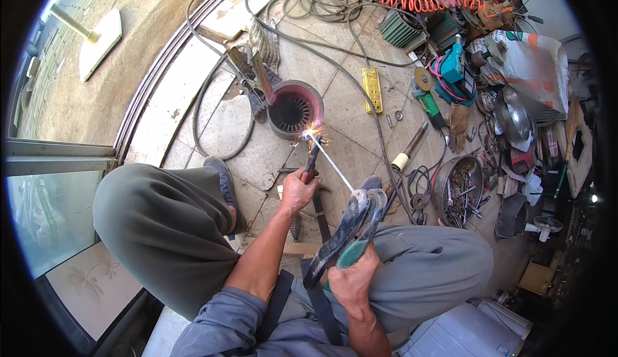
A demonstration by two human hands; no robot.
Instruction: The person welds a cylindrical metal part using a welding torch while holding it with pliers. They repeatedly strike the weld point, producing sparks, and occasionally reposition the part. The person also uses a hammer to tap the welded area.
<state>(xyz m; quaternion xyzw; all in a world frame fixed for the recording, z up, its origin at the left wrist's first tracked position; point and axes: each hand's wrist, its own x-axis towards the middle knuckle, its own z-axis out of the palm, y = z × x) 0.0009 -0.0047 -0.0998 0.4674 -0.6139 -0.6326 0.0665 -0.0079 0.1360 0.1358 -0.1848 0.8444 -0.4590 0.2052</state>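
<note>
My left hand [298, 192] grips a dark-handled tool [311, 161] reaching up to a bright burst of sparks [313, 132] at the lower right rim of a hollow metal cylinder [278, 93], which has a ribbed inside. My right hand [353, 268] is wrapped round a worn, dark, clamp-like holder [344, 225] with a green part. A thin white rod [331, 161] runs from this holder to the sparks, whose glare hides the exact point of contact. Metal pieces [262, 77] stand against the cylinder's left. A hammer-like tool [320, 212] lies below, beside my left hand.
My knees [154, 222] frame the work. Cables [232, 138] loop across the tiled floor [341, 80]. A yellow power strip [372, 89], green grinder [428, 103], teal machine [454, 71] and bowl of metal parts [457, 186] lie rightward. A glass door [51, 215] and step edge [145, 93] are left.
</note>
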